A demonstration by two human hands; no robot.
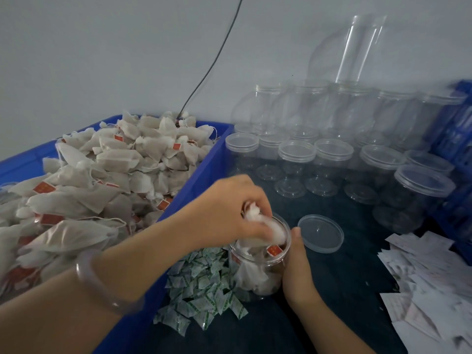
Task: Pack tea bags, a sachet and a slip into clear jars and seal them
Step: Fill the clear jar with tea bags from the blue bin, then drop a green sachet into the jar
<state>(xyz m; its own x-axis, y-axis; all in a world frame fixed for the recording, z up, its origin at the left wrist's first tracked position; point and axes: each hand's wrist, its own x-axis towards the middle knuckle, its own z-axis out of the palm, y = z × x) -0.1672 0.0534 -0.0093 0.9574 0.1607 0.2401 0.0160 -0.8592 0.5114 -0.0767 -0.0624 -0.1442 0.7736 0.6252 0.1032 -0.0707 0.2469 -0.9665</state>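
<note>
A clear jar stands on the dark table at centre, partly filled with white tea bags. My left hand is above its mouth, fingers curled round a bunch of tea bags that it pushes in. My right hand grips the jar's right side. The jar's loose clear lid lies flat just to the right. A pile of green-printed sachets lies left of the jar. White paper slips are heaped at the right.
A blue bin heaped with tea bags fills the left. Several lidded empty jars stand behind, more stacked against the wall. A blue crate is at the right edge. A black cable hangs down the wall.
</note>
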